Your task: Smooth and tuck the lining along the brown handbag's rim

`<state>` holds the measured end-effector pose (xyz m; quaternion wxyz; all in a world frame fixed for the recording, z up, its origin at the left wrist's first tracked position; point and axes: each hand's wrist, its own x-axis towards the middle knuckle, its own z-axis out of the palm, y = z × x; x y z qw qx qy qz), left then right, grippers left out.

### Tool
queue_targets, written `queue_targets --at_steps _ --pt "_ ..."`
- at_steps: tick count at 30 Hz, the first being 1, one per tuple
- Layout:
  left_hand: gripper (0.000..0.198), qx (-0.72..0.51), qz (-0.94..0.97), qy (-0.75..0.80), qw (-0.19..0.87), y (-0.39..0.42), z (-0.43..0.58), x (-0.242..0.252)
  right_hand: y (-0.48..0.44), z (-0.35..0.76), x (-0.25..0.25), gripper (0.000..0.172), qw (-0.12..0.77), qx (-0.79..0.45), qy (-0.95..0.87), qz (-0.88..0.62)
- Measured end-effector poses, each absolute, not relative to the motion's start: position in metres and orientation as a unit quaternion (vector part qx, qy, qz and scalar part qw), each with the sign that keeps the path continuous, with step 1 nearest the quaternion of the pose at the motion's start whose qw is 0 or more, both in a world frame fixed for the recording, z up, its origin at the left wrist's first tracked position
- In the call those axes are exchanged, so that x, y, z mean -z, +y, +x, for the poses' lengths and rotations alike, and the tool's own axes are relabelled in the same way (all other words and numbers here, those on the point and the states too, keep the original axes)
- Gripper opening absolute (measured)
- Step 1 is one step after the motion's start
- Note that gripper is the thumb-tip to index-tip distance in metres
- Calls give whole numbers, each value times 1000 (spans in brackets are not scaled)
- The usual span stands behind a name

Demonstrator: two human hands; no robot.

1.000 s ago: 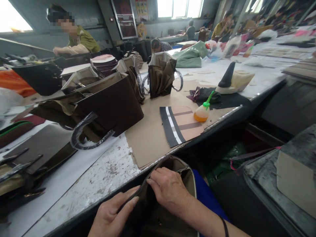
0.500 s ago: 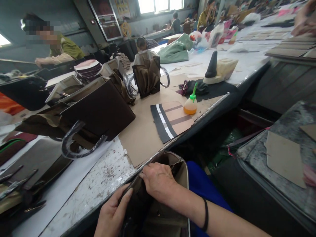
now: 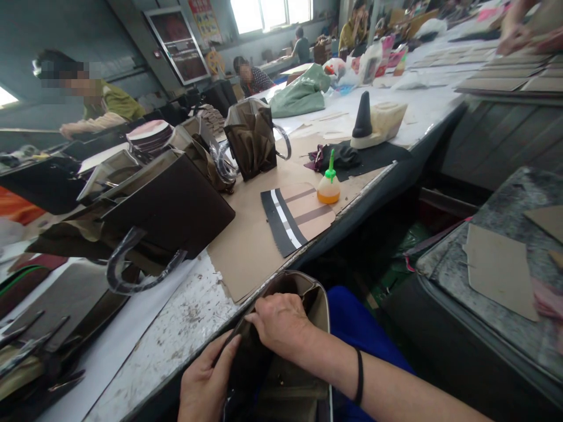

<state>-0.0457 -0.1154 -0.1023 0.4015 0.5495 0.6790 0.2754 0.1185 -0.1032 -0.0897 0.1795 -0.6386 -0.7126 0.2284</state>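
A dark brown handbag (image 3: 323, 305) with a tan lining stands open at the table's near edge, its lower part cut off by the frame. My left hand (image 3: 209, 375) grips the bag's left upper edge, thumb on the inside and fingers outside. Farther along that same edge, my right hand (image 3: 281, 322) reaches across the opening and pinches the rim, its fingertips partly hidden. Beyond the bag, a striped panel with a black and white band (image 3: 285, 223) lies on brown card (image 3: 233, 264). Beside the panel stands a glue bottle (image 3: 328, 190) with a green nozzle.
Several dark handbags (image 3: 171, 205) with plastic-wrapped handles crowd the table's left side. A pale block with a black cone (image 3: 378, 123) sits farther back. At right is a grey-topped stand (image 3: 448, 258) with card pieces. Other people work around; a co-worker's hands (image 3: 514, 35) are at upper right.
The view has shifted slightly, so the table things sit a little farther left. Both hands keep their hold on the bag's edge. A person in the background has raised their head.
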Motion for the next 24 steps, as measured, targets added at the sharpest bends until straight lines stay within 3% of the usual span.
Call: queue_targets --at_steps 13,24 --pt "40 -203 541 667 470 -93 -45 43 -99 155 71 23 184 -244 -710 -634" --pt "38 -194 522 648 520 -59 -51 41 -83 141 76 24 199 -189 -672 -688"
